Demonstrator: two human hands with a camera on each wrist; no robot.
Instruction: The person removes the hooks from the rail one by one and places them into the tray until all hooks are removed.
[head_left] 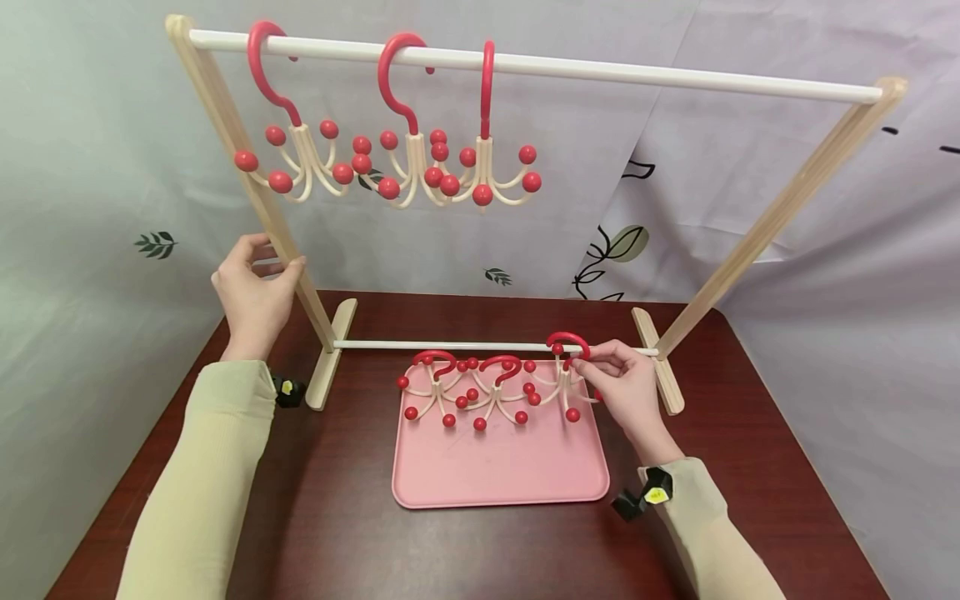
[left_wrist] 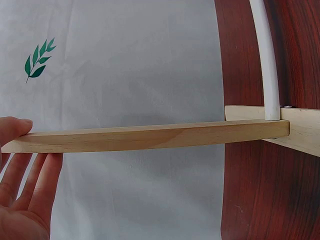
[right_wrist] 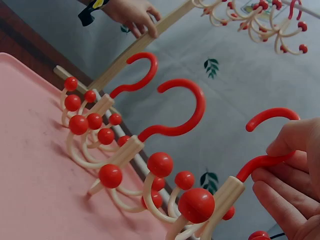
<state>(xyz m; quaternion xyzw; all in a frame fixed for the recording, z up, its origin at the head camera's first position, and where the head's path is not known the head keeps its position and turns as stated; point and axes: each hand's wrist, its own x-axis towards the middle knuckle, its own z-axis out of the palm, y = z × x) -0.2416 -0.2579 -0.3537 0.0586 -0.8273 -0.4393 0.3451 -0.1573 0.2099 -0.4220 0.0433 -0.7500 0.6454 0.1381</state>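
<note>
— Well, what's the right hand (head_left: 626,387) got?
— A red-hooked hanger (head_left: 564,367) with cream prongs, red balls — pinched over the pink tray (head_left: 498,475).
— Left hand (head_left: 255,292)?
— Grips the rack's post (head_left: 288,250); its fingertips seem hidden behind.

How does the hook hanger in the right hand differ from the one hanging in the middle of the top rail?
The held hanger is low, over the pink tray, pinched by the right hand; the middle hanger hangs from the top rail, untouched. Both have red hooks, cream arms and red balls.
</note>
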